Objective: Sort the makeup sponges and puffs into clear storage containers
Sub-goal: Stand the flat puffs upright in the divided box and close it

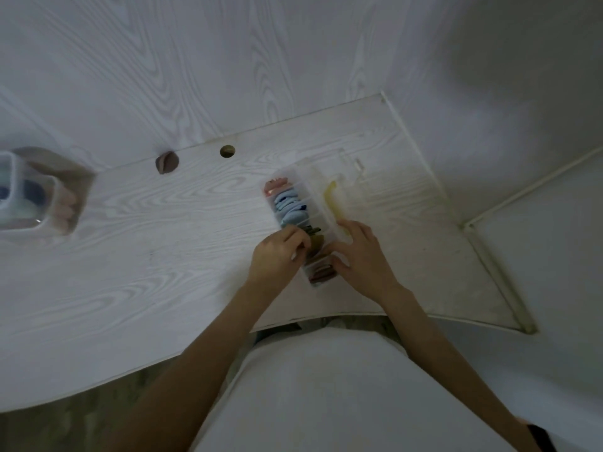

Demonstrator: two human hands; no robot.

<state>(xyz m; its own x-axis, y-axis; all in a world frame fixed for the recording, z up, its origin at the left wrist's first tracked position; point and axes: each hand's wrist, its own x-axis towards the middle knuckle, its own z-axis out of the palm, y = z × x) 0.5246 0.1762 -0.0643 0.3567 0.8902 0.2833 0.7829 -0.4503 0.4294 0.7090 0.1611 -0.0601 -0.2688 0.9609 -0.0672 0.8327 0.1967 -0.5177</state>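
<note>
A long clear container (287,177) with dividers lies on the white desk (163,230), its lid (346,177) folded open to the right. Inside stand pink puffs (273,188) at the far end, blue puffs (290,208) in the middle, olive-green puffs (316,240) and reddish-brown puffs (321,272) at the near end. My left hand (277,256) has curled fingers pinching the green puffs at the container's left side. My right hand (359,256) grips the container's right wall, its fingers reaching onto the lid.
A second clear container (19,197) with blue and pale puffs stands at the desk's far left edge. Two round cable holes (227,151) sit by the back wall. The desk ends at a raised strip (450,207) on the right; my torso fills the near edge.
</note>
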